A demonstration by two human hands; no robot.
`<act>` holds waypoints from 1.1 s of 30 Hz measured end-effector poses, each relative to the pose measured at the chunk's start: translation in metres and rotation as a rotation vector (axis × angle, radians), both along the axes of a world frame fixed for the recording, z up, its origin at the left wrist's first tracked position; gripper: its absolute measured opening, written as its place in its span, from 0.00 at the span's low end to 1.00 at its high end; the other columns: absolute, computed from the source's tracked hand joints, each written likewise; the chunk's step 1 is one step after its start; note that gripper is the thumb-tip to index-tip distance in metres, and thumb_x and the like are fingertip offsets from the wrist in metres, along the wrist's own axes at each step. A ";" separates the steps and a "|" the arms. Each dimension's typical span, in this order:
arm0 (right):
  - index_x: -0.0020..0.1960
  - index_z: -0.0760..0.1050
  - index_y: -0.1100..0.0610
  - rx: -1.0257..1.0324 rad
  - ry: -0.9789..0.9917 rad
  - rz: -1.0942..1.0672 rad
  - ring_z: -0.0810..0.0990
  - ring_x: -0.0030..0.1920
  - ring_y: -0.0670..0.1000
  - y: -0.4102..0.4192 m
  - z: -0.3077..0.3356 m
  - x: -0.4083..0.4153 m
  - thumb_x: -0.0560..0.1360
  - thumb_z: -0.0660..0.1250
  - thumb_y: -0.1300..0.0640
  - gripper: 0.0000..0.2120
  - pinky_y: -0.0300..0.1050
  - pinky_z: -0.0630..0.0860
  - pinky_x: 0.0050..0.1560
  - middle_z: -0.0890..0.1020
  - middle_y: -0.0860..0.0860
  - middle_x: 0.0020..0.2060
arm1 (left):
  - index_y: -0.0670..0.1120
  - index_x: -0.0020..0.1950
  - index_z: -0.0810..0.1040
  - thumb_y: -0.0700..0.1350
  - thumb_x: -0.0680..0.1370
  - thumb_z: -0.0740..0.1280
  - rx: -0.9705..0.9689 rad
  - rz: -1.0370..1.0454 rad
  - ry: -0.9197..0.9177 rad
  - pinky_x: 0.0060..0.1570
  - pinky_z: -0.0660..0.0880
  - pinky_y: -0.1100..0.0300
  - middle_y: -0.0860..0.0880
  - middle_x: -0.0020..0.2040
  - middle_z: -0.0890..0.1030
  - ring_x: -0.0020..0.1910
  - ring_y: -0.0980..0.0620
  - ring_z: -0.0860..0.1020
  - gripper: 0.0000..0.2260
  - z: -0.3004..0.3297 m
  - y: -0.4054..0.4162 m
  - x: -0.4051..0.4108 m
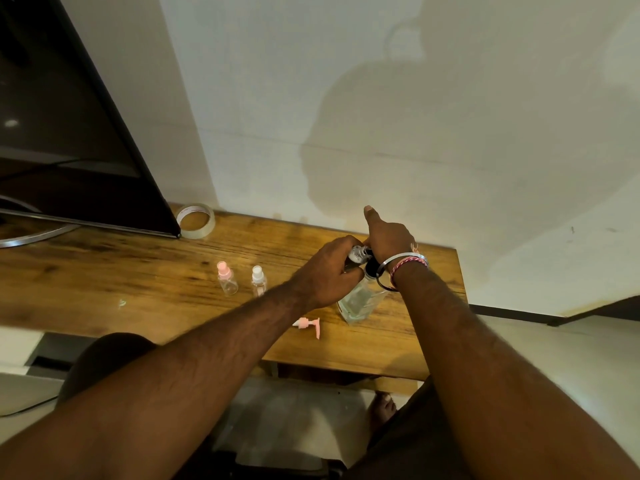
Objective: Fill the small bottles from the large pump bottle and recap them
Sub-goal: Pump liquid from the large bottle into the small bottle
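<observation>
The large clear pump bottle [360,301] stands on the wooden table [138,271] near its right end. My left hand [329,268] grips a small clear bottle [356,253] held against the black pump top; most of that bottle is hidden. My right hand [389,237] sits on the pump head with fingers curled over it and one digit sticking straight out toward the wall. Two small capped bottles stand to the left, one with a pink cap [227,278] and one with a white cap [259,280]. A loose pink pump cap [308,324] lies on the table below my left wrist.
A roll of clear tape [195,220] lies at the back by the wall. A dark screen [69,133] on a curved metal stand fills the left. The table's right edge is just beyond the large bottle. My knees and a foot show under the front edge.
</observation>
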State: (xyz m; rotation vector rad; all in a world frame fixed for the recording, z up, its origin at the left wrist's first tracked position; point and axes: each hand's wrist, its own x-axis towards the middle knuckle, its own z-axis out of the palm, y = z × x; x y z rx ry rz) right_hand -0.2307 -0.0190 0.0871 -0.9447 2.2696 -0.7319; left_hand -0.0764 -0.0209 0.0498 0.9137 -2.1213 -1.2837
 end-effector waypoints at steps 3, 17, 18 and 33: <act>0.38 0.83 0.58 -0.008 0.037 -0.027 0.80 0.42 0.57 0.000 -0.001 0.002 0.77 0.52 0.29 0.36 0.48 0.72 0.47 0.84 0.55 0.40 | 0.46 0.59 0.77 0.40 0.81 0.67 0.005 0.007 0.002 0.46 0.77 0.59 0.51 0.51 0.80 0.50 0.55 0.78 0.08 -0.002 0.000 0.000; 0.39 0.84 0.57 0.003 -0.193 -0.021 0.83 0.46 0.57 0.002 0.008 -0.003 0.74 0.54 0.27 0.37 0.56 0.76 0.59 0.86 0.53 0.39 | 0.47 0.60 0.76 0.41 0.81 0.67 0.016 -0.003 0.019 0.46 0.78 0.58 0.51 0.52 0.80 0.50 0.54 0.79 0.08 0.006 0.004 0.002; 0.39 0.84 0.57 0.005 -0.197 -0.021 0.83 0.46 0.57 0.002 0.008 -0.003 0.74 0.54 0.26 0.37 0.57 0.76 0.59 0.86 0.53 0.40 | 0.48 0.60 0.76 0.41 0.81 0.67 0.014 -0.005 0.019 0.46 0.78 0.59 0.51 0.52 0.80 0.50 0.55 0.79 0.08 0.007 0.004 0.002; 0.42 0.84 0.60 0.005 -0.071 0.029 0.81 0.47 0.58 -0.001 0.001 0.000 0.78 0.51 0.31 0.37 0.55 0.75 0.60 0.85 0.56 0.43 | 0.46 0.58 0.76 0.41 0.80 0.67 0.000 0.004 -0.006 0.47 0.78 0.52 0.50 0.51 0.80 0.49 0.53 0.78 0.07 0.001 0.002 0.002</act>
